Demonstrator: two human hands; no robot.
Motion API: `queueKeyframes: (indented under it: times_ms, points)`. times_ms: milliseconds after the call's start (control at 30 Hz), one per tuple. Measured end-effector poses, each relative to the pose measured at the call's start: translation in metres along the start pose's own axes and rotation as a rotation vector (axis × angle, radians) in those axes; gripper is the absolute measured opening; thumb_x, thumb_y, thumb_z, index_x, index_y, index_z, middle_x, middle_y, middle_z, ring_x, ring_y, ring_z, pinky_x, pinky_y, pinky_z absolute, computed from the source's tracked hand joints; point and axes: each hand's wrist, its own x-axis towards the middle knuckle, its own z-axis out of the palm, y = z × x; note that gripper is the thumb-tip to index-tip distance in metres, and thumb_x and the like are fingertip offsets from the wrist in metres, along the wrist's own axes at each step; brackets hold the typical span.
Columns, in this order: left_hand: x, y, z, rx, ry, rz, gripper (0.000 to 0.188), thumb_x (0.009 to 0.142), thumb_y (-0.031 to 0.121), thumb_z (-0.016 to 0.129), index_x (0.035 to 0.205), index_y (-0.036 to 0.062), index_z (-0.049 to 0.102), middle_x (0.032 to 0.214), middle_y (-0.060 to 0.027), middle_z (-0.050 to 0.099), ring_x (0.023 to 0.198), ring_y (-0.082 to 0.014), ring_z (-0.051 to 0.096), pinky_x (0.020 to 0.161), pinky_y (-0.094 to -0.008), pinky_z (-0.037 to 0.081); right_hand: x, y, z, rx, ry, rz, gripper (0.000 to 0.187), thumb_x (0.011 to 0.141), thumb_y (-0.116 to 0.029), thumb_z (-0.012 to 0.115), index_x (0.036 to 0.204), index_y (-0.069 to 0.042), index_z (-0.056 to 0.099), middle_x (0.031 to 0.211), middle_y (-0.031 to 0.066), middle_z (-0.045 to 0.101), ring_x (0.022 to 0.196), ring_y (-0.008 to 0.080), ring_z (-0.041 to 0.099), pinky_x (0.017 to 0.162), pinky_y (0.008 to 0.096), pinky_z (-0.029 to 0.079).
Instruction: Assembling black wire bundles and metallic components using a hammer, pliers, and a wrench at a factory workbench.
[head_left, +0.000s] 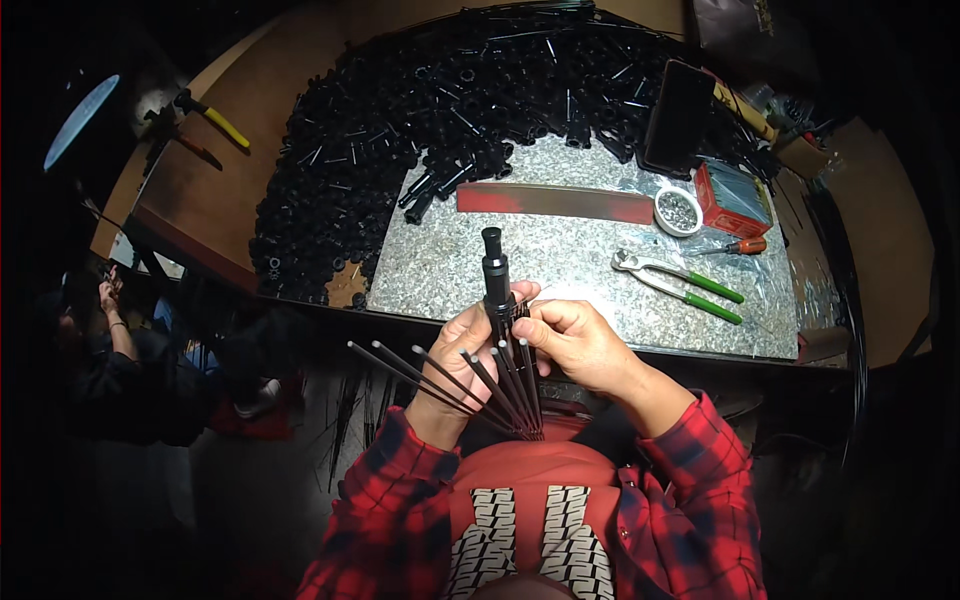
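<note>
While left fingers (470,328) wrap a black shaft (496,279), right fingers (545,334) sit alongside

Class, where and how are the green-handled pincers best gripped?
Probably by both green handles, from the near right, with the right hand once free: the pincers lie on the speckled slab, handles apart and angled right toward the person, metal head pointing away leftward.
</note>
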Motion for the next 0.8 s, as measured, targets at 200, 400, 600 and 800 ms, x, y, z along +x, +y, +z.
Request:
queueKeyframes:
  times_ms: [200, 400, 600, 800]
  points:
    - [0.001, 0.010, 0.012, -0.026, -0.095, -0.115, 0.038, 0.093, 0.017, 0.054, 0.120, -0.0094, 0.052, 0.130, -0.0200, 0.050, 0.101, -0.0270, 0.061, 0.081, -0.0401, 0.056, -0.003, -0.012, -0.003, 0.037, -0.067, 0.014, 0.027, 0.095, -0.026, 0.058, 0.079, -0.004, 0.060, 0.072, -0.0016, 0.056, 0.058, 0.0066, 0.053, 0.054, 0.0209, 0.044]
    - [0.005, 0.005, 0.002, -0.075, -0.061, -0.149, 0.048, 0.090, 0.018, 0.061, 0.128, -0.0080, 0.045, 0.134, -0.0183, 0.046, 0.097, -0.0259, 0.063, 0.074, -0.0404, 0.058, 0.000, -0.008, -0.006, -0.004, -0.132, 0.016, 0.027, 0.094, -0.026, 0.058, 0.078, -0.005, 0.058, 0.072, -0.0017, 0.056, 0.059, 0.0064, 0.054, 0.055, 0.0208, 0.043]
    - [0.002, -0.001, 0.002, -0.160, -0.125, -0.046, 0.045, 0.090, 0.020, 0.061, 0.127, -0.0018, 0.049, 0.142, -0.0139, 0.040, 0.133, -0.0337, 0.035, 0.074, -0.0471, 0.058, 0.000, -0.010, -0.007, -0.014, -0.146, 0.032, 0.028, 0.094, -0.027, 0.058, 0.076, -0.006, 0.056, 0.072, -0.0024, 0.055, 0.060, 0.0063, 0.054, 0.055, 0.0207, 0.044]
    - [0.007, 0.001, -0.011, -0.134, -0.179, -0.095, 0.044, 0.090, 0.019, 0.060, 0.127, -0.0019, 0.050, 0.144, -0.0112, 0.040, 0.136, -0.0317, 0.032, 0.098, -0.0430, 0.047, 0.008, -0.001, -0.006, 0.043, -0.191, -0.007, 0.032, 0.094, -0.030, 0.058, 0.072, -0.007, 0.055, 0.065, -0.0048, 0.051, 0.057, 0.0046, 0.050, 0.054, 0.0205, 0.040]
